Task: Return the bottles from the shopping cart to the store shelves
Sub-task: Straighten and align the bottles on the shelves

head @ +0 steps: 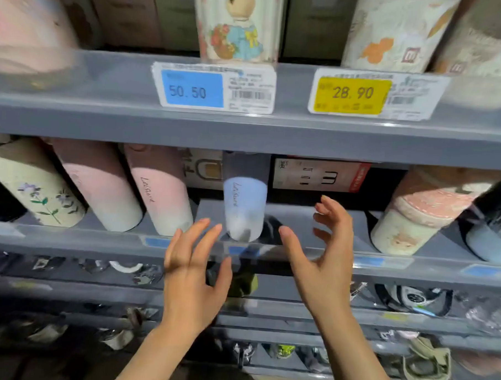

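Note:
A pale blue bottle (pixel 244 208) marked "Leisure" stands upright on the grey middle shelf (pixel 299 220), in a gap between pink bottles and a peach one. My left hand (pixel 192 269) hovers just below and left of it, fingers straight and spread, holding nothing. On the bottle's right, my right hand (pixel 324 250) has its fingers loosely apart and its thumb pointing toward the bottle's base. Neither hand touches the bottle. The shopping cart is out of view.
Two pink "Leisure" bottles (pixel 160 191) and a floral cream bottle (pixel 34 192) lean at the left. A peach-and-cream bottle (pixel 414 217) leans at the right. Price tags 50.50 (pixel 192 88) and 28.90 (pixel 352 95) hang on the upper shelf edge. Lower shelves hold packaged accessories.

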### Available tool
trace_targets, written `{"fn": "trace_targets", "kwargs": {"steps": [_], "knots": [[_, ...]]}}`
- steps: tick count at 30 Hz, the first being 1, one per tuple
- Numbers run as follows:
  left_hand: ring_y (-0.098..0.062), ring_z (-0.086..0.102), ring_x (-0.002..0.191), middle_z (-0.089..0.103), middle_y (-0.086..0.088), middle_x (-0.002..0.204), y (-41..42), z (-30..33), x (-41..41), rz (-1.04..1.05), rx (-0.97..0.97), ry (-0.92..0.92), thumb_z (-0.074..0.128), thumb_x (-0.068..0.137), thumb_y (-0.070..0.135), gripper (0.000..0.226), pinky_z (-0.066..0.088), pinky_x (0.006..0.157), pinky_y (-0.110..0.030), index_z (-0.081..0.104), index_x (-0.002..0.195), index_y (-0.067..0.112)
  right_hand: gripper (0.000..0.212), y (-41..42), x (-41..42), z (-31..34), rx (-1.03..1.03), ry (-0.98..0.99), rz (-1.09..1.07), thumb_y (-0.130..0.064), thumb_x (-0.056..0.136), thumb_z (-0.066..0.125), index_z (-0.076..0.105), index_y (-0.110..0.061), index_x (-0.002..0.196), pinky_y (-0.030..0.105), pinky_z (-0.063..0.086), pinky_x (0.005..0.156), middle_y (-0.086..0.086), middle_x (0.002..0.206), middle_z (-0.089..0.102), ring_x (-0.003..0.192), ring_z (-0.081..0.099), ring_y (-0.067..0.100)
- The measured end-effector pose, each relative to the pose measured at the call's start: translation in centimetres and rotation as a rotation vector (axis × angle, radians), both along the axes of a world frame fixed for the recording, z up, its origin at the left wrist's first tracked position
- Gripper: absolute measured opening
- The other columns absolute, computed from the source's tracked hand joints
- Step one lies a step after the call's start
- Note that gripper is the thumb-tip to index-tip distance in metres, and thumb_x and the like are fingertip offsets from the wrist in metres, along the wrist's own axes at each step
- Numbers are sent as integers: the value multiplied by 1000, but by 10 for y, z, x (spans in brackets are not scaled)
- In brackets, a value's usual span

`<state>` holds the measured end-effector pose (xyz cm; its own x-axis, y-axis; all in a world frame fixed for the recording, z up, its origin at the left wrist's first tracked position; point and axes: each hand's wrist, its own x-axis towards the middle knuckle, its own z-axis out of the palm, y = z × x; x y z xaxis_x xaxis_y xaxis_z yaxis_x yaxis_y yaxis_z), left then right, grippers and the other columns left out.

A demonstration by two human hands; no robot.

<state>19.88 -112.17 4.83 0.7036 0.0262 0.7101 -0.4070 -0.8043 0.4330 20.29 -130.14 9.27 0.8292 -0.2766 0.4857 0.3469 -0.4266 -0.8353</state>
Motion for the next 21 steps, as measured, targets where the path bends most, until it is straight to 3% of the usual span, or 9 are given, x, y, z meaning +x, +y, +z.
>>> {"fn": "trace_targets", "kwargs": {"steps": [2,4,7,9,11,15,18,21], "knots": [[-18,47,116,43,-4,130,41,16,3,1,-122,-11,54,85,29,42,40,102,-20,48,125,19,71,37,11,6,26,62,-11,-36,79,74,36,-23,137,26,42,100,-4,131,44,121,45,8],[-21,46,117,46,-15,127,71,31,10,5,-185,-62,57,85,23,42,30,103,-8,52,124,7,82,64,25,11,31,115,-31,-37,76,78,31,-16,140,36,44,100,2,135,43,124,45,16],[-25,45,120,48,-22,127,94,35,23,-10,-231,-71,60,85,20,48,31,105,-14,51,126,-3,86,92,43,17,20,188,-124,-45,68,82,35,-7,129,47,49,90,9,123,48,115,50,26],[-22,46,122,42,-10,133,98,36,32,-9,-349,-23,62,83,26,57,36,104,-18,44,134,8,75,100,49,18,-5,208,-184,-39,67,85,38,-7,116,44,49,87,9,113,50,107,52,26],[-18,46,122,37,-3,138,95,37,39,-31,-453,10,62,81,32,66,39,104,-25,33,140,20,67,102,53,20,12,246,-203,-36,67,85,35,-18,108,41,50,87,5,110,52,104,54,24],[-18,44,126,29,-14,147,84,33,51,-86,-574,94,67,75,42,82,41,100,-26,17,141,39,66,96,57,19,-8,309,-228,-45,64,84,27,-35,96,45,55,79,3,104,59,94,61,22],[-25,45,127,26,-12,152,80,31,57,-24,-595,183,75,67,47,95,43,97,-40,11,137,48,64,89,53,18,5,281,-238,-45,62,84,32,-33,96,47,55,74,3,98,62,86,63,23],[-37,48,127,34,-14,151,77,30,62,88,-551,249,85,69,32,102,44,97,-54,8,135,45,63,73,48,22,-11,274,-235,-37,65,85,36,-24,102,40,53,73,1,97,61,85,62,20]]}}
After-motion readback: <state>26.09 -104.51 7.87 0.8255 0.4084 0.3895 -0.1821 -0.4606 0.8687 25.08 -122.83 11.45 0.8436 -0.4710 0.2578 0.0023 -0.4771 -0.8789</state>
